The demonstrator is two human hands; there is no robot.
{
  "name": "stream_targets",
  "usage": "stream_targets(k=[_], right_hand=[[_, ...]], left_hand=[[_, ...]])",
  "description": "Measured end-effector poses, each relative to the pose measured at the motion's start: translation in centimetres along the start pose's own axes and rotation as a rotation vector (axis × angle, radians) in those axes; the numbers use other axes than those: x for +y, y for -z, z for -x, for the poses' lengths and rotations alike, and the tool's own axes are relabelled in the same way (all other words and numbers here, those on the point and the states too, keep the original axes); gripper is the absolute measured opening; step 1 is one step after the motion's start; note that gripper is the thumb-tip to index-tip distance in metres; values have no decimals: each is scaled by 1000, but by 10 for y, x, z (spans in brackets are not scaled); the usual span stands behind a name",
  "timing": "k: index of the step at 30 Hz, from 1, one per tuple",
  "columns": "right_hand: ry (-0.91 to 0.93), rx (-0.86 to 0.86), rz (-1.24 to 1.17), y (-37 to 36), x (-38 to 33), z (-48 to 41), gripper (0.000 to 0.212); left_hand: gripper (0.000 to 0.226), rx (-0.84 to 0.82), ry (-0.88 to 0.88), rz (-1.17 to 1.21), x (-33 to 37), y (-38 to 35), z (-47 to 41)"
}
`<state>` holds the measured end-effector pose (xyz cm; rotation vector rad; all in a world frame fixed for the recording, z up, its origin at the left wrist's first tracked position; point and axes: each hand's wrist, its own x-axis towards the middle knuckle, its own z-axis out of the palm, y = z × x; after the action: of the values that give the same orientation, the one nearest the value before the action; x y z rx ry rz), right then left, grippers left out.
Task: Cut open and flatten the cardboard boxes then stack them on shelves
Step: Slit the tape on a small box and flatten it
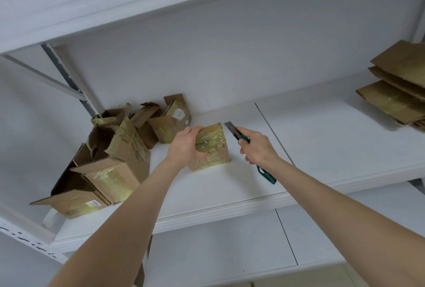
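One small brown cardboard box wrapped in glossy yellowish tape point(212, 146) sits mid-frame on the white shelf point(230, 185). Your left hand point(186, 146) grips its side; your right hand point(257, 146) holds the green-handled utility knife point(236, 133). Likely light, slippery; clamp bare cardboard edges.

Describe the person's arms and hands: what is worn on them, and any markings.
The left arm and the right arm are bare as far up as the view shows, with no sleeves in sight. The left hand and the right hand wear no gloves. No watch, bracelet, ring or marking shows.
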<state>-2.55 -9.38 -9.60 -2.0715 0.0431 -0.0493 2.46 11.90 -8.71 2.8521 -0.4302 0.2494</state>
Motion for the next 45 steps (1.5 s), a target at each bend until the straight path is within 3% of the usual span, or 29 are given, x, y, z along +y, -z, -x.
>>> stream_targets(k=[20,35,40,45], right_hand=[[15,-158,180,10,2,0,43],[18,-238,250,29,3,7,43],[-67,-13,-56,24,5,-9,36],[-232,-3,-434,-5,9,-8,18]], left_hand=[[81,33,54,26,-1,-4,-5],[82,-31,29,17,-6,0,-15],[89,-78,25,-41,-3,4,-15],[101,-231,132,-329,13,21,-16]])
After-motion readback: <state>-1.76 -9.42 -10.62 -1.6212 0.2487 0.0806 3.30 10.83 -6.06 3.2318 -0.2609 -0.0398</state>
